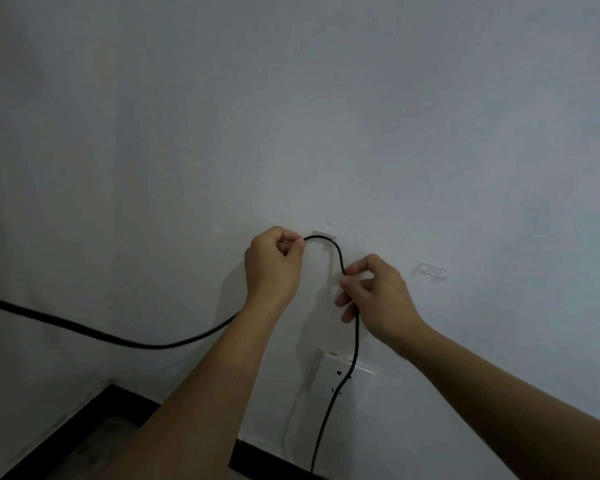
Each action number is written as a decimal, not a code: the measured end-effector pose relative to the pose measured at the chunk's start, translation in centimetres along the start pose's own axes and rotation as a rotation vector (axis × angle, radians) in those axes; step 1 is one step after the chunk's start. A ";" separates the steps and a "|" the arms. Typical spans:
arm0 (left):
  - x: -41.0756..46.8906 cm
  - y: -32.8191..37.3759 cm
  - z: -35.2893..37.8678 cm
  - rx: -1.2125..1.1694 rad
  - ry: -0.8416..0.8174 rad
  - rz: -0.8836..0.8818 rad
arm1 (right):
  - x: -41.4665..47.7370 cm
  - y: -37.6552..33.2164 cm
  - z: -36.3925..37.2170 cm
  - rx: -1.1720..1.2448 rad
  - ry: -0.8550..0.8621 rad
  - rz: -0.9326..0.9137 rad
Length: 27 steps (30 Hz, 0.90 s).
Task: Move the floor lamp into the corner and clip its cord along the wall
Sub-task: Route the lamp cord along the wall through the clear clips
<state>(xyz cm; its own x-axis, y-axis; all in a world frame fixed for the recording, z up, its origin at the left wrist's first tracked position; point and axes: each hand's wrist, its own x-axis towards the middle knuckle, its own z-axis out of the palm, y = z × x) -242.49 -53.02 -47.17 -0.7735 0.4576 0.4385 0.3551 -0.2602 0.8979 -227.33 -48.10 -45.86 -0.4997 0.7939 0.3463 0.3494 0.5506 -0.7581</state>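
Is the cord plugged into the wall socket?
No, the cord only hangs across the socket face and continues downward.

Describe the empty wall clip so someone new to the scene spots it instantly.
Start at the white square wall socket low on the pale wall, then look up and right, past the right hand. The small clear plastic cable clip sits there alone on bare wall. Unlike the other clear clip between the hands, it has no black cord running over it.
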 end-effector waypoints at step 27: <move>-8.4 1.9 5.4 0.565 -0.334 0.814 | -9.5 8.5 -8.6 0.270 0.240 0.163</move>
<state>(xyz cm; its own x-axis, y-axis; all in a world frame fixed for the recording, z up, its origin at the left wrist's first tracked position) -232.47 -52.81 -48.94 -0.0370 0.5564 0.8301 0.9640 -0.1991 0.1764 -212.79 -48.74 -50.79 -0.2442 0.9207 0.3043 0.1719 0.3500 -0.9208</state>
